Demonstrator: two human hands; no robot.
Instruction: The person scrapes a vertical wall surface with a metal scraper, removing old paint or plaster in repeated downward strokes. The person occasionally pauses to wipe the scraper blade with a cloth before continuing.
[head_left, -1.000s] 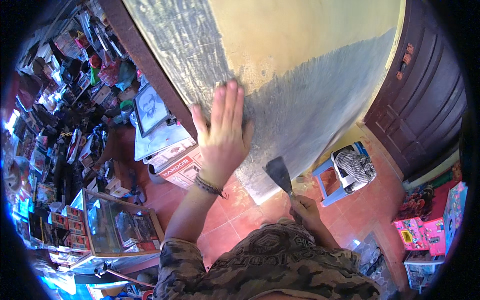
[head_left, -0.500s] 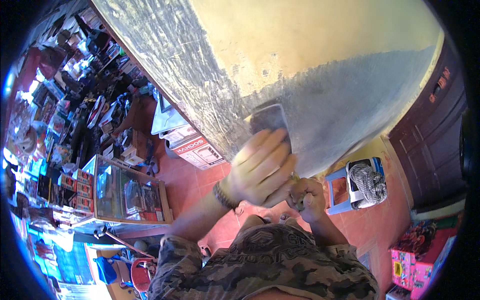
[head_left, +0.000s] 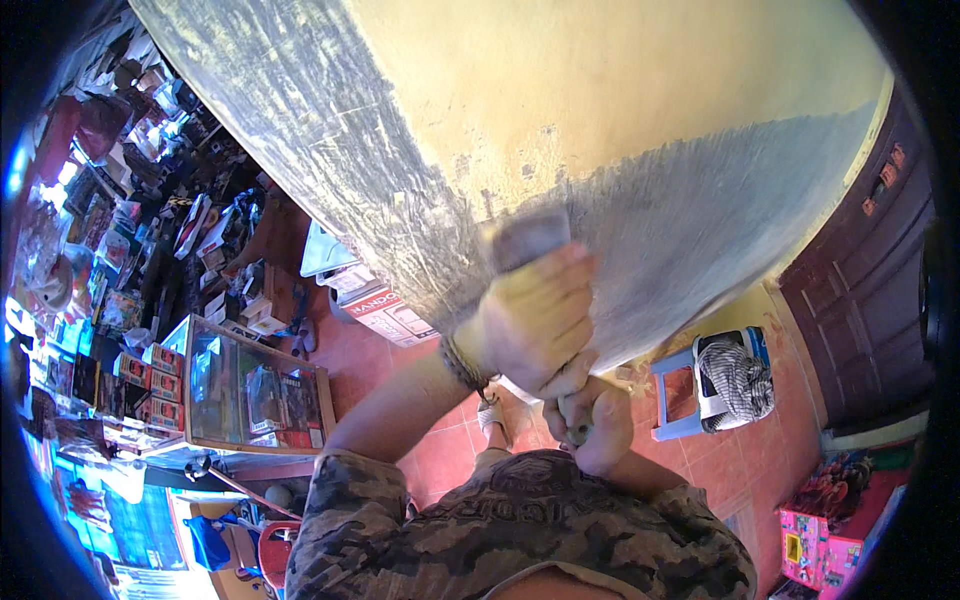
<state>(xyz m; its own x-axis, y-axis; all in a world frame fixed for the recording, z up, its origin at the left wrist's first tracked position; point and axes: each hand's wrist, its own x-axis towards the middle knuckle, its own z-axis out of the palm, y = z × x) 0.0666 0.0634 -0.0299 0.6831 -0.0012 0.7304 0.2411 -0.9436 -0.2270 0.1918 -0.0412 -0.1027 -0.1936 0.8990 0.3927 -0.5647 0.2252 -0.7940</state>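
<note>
A scraper with a broad grey blade (head_left: 532, 238) is held against the wall (head_left: 640, 220); motion blurs the blade. My left hand (head_left: 540, 320) is closed around the tool just below the blade, with dark bands at the wrist. Directly below it, my right hand (head_left: 597, 428) is closed in a fist in line with the tool, seemingly round the lower end of its handle, which the fingers mostly hide. The wall has a smooth cream area (head_left: 600, 80) and, to the left and below, rough grey, streaky patches (head_left: 340, 170).
Left stands a glass display case (head_left: 255, 385), with heaped goods behind it. A printed carton (head_left: 395, 318) sits by the wall's left edge. Right are a blue-grey stool (head_left: 678, 400) with striped cloth (head_left: 735, 380), a dark door (head_left: 860, 290) and a pink box (head_left: 815, 550) on red floor tiles.
Both hands have shifted slightly left, the right one also lower, and the blade has moved a little left and turned on the wall. A foot now shows below my left wrist.
</note>
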